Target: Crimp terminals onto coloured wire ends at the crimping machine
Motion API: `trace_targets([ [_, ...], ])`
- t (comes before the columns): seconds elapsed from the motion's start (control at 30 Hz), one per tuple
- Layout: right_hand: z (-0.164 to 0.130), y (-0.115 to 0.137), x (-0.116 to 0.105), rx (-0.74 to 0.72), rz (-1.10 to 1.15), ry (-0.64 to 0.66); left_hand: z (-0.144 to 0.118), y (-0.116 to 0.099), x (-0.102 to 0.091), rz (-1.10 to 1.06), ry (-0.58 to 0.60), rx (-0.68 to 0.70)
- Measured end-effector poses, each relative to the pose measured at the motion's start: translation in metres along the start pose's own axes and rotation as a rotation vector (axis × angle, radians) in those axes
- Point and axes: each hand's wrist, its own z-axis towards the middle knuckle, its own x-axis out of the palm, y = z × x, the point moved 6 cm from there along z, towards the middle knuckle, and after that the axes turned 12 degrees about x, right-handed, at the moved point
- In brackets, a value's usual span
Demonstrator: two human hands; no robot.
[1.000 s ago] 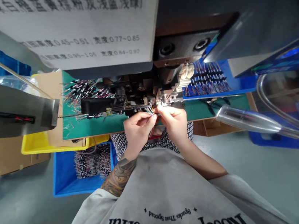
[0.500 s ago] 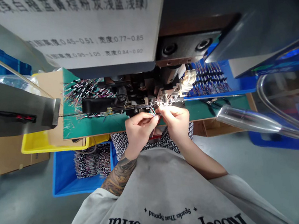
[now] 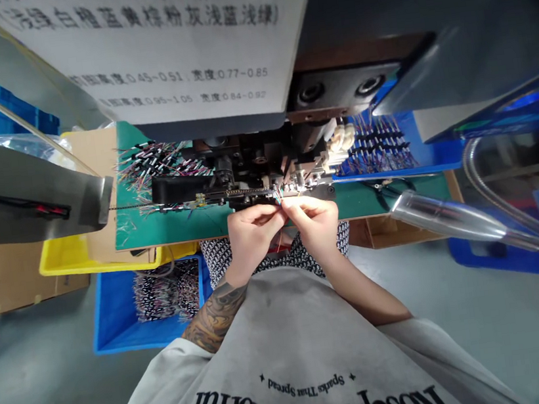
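Note:
In front of the crimping machine [image 3: 256,154], my left hand [image 3: 252,234] pinches a small bundle of thin coloured wires [image 3: 277,196]. Its wire ends fan out upward past the fingertips, close below the machine's metal tooling, and a few strands hang down under the fingers. My right hand [image 3: 316,222] meets the left at the bundle, thumb and forefinger closed on the wires. Which strands each hand grips is hidden by the fingers. A strip of terminals [image 3: 243,191] runs along the machine front just above both hands.
Wire bundles [image 3: 155,161] lie on the green mat [image 3: 178,227] at left. More sit in a blue tray [image 3: 434,152] at right and a blue bin [image 3: 115,315] below. A yellow tray [image 3: 53,257] stands left. A clear-tipped hose [image 3: 445,215] reaches in from the right.
My right hand has come down and left from the tooling to the wires in my left hand. The left hand stays nearly in place. The camera view has shifted slightly.

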Motion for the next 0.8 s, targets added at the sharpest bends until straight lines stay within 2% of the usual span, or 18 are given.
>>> trace_targets([
  [0.17, 0.0002, 0.0026, -0.0051, -0.015, 0.051, -0.067, -0.0007, -0.0006, 0.0033, -0.070, 0.011, 0.006],
  [0.47, 0.0072, -0.0010, -0.0024, 0.039, 0.044, -0.098, -0.0004, 0.0026, -0.0015, -0.058, 0.005, 0.022],
  [0.63, 0.0052, -0.0003, -0.0027, 0.050, 0.090, -0.079, -0.0009, 0.0040, -0.0026, -0.038, 0.016, 0.016],
  [0.8, 0.0023, -0.0002, -0.0001, 0.020, 0.037, -0.021, 0.0001, -0.0003, 0.0007, -0.040, 0.006, 0.001],
])
